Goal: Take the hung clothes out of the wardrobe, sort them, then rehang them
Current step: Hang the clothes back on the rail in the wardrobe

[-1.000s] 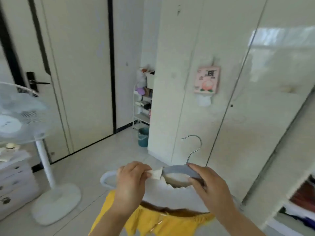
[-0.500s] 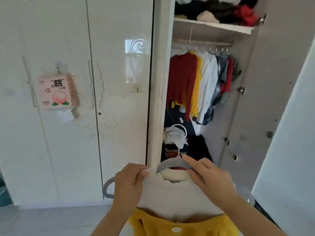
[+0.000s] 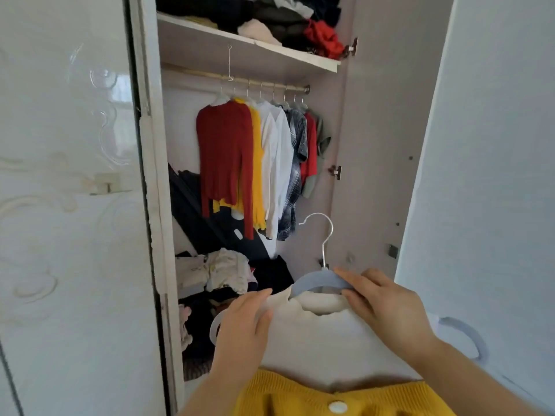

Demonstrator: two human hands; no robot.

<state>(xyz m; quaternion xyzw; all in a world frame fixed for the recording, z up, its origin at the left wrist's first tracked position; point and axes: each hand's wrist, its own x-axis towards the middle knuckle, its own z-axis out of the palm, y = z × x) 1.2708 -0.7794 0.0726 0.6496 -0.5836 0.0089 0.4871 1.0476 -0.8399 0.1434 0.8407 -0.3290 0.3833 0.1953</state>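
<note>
1. L hand (image 3: 243,328) is pinching the cream top (image 3: 318,343) at its left shoulder, thumb on the fabric.
2. R hand (image 3: 387,307) is gripping the blue-grey hanger (image 3: 315,280) on its right arm, index along the top, thumb underneath.
3. Cream top is sitting on that hanger, held low in front of the open wardrobe. Both hanger ends are sticking out past the fabric.
4. Hanger's metal hook (image 3: 322,235) is pointing up, in front of the wardrobe's inner right wall, below and right of the hung row and well under the rail (image 3: 192,72).
5. Yellow knit (image 3: 300,394) with a white button (image 3: 338,406) is showing at the bottom edge, overlapping the cream top's lower part. Can't tell if it's a separate piece.
6. Crowding the rail mid-to-right, L to R: red long-sleeve (image 3: 225,157), yellow top (image 3: 256,163), white shirts (image 3: 276,163), plaid shirt (image 3: 295,163), red tee (image 3: 312,151), greenish garment (image 3: 322,145).
7. A thin wire hook (image 3: 229,63) is hanging from the shelf (image 3: 249,43) down to the rail, left of the row.
8. Shelf is carrying a jumbled pile (image 3: 270,16), mostly dark, with a red piece at the right.
9. Wardrobe floor: a loose heap (image 3: 228,271) of light and dark clothes is lying just behind the L hand.
10. Open door (image 3: 495,175) is standing close on the right, a closed glossy door (image 3: 69,205) on the left.
</note>
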